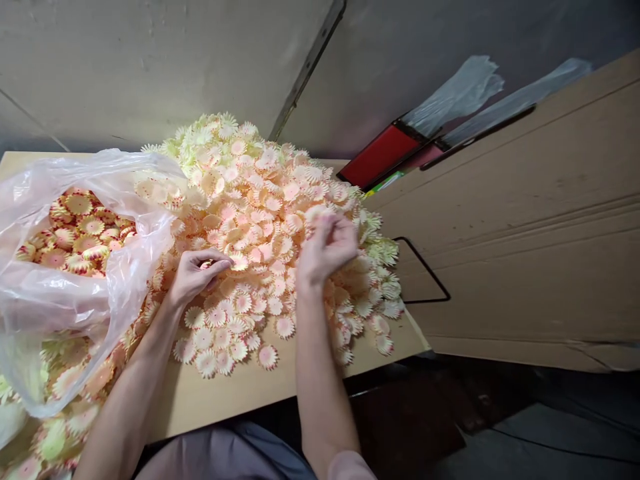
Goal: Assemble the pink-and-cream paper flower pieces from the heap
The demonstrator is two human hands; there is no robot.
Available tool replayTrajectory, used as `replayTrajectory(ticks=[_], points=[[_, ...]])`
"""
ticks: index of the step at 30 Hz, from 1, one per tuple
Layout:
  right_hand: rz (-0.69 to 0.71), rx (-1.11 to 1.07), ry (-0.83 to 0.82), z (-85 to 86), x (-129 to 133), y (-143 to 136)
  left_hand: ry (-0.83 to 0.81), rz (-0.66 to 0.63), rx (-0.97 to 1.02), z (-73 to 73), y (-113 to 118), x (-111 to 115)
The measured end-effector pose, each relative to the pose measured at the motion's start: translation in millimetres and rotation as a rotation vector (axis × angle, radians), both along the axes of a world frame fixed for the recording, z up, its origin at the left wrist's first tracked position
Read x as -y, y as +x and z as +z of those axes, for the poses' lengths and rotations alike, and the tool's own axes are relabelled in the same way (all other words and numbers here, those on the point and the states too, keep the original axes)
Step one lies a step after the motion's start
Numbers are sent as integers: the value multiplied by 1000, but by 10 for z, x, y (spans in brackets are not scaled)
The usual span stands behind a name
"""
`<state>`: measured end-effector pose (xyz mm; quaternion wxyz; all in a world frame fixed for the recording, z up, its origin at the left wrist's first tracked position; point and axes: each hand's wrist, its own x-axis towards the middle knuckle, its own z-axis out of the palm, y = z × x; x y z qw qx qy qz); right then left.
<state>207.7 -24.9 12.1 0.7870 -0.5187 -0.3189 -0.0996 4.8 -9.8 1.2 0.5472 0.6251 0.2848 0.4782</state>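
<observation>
Flowers (260,227), flat and toothed at the rim, lie in a broad heap on the tabletop, right under both hands. The left hand (203,275) grasps the edge of one flower (239,261) between thumb and finger, a light hold that probably spares its thin teeth. The right hand (330,245) is raised over the heap with its fingers bent inward near a pale, blurred flower (316,215); I cannot tell whether it grips that one. Just around the hands the flowers overlap loosely, perhaps spread so that single ones are easy to pick out. A few lie nearly flat toward the near edge of the tabletop (215,407). Beside the left forearm, a clear plastic bag (47,300) gapes upward, holding redder flowers (83,233), seemingly kept close for easy reach. Behind the heap rises a grey wall (175,60); to the right, a large cardboard sheet (515,267) stands beside the tabletop, maybe as a barrier against spilling, with a red box (380,158) near its top edge.
</observation>
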Motion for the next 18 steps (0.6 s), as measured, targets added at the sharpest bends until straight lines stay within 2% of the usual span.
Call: replayTrajectory(ticks=[2,4,7,9,14,16,18], points=[[-32,95,-30,138,45,232,-25,32,67,-17,-15,-42],[75,321,-177,255,160,384,-50,51,122,-36,-17,-97],[118,537,-341,266,424,408,-69,62,159,-49,-25,-158],[114,577,-379,125,628,332,-79,65,179,-33,-41,-165],[253,612,-482,-464,1102,75,-147,25,261,43,-39,-122],[294,642,-442,-614,1213,-35,-154,26,222,50,-18,-117],[318,666,-330,-649,1238,-150,-153,34,172,42,0,-120]])
